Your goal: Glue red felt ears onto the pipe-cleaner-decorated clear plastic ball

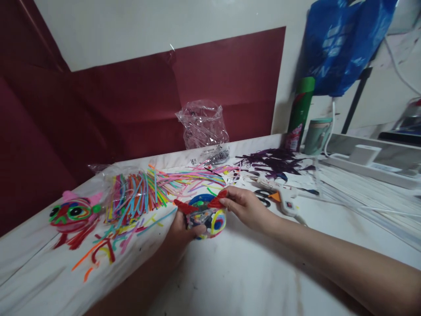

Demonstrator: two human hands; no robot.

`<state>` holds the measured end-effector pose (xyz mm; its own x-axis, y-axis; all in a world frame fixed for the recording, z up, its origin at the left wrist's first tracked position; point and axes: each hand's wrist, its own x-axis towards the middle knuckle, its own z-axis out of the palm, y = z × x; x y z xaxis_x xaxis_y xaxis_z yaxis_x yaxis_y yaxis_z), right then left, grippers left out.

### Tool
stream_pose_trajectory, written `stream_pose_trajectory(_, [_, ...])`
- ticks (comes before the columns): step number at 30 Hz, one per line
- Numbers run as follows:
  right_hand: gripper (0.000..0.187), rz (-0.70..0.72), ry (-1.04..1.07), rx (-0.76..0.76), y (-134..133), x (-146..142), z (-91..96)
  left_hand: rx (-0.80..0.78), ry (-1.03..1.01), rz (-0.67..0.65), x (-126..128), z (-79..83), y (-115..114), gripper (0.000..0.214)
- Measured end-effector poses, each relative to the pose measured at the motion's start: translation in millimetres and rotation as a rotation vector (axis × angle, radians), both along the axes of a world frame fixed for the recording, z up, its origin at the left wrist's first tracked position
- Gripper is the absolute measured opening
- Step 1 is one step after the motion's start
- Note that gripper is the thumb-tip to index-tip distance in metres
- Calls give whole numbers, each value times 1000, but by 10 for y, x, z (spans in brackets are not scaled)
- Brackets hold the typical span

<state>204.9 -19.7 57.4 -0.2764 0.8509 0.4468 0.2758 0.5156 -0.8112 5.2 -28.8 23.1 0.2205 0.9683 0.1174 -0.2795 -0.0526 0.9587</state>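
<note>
My left hand (pixel 184 229) is closed around a small multicoloured pipe-cleaner figure (pixel 206 216), holding it from below just above the white table (pixel 250 272). My right hand (pixel 245 206) pinches a red ear-shaped piece (pixel 219 199) at the figure's top right. A second red piece (pixel 183 206) sticks out at the figure's top left. A finished pink and red pipe-cleaner animal face (pixel 74 214) lies on the table at the far left.
A heap of coloured pipe cleaners (pixel 141 193) spreads behind my hands, with loose bits in front of it. A white glue gun (pixel 286 202) and scissors lie right of my hand. Purple strands (pixel 274 160), a crumpled plastic bag (pixel 204 127), a green can (pixel 300 112) and white rods (pixel 362 193) stand farther back.
</note>
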Motion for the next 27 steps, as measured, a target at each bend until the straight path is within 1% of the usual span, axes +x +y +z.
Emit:
stream_pose_trajectory(4, [17,-13,-35,36,5,7,3,-2,-14,-21,7,13,-9,81])
stream_pose_trajectory(11, [18,-67,-143,127,-23,24,46,-7,10,9,6,-7,7,82])
stream_pose_trajectory(20, [16,-50,-185,166,16,44,28,-1,-29,-25,13,7,4,79])
stream_pose_trajectory(24, [15,-22,-149,136,33,39,47,-29,-4,-17,2,23,5,79])
stream_pose_trajectory(27, [11,42,-70,30,37,46,104,-50,26,13,-15,1,21,76])
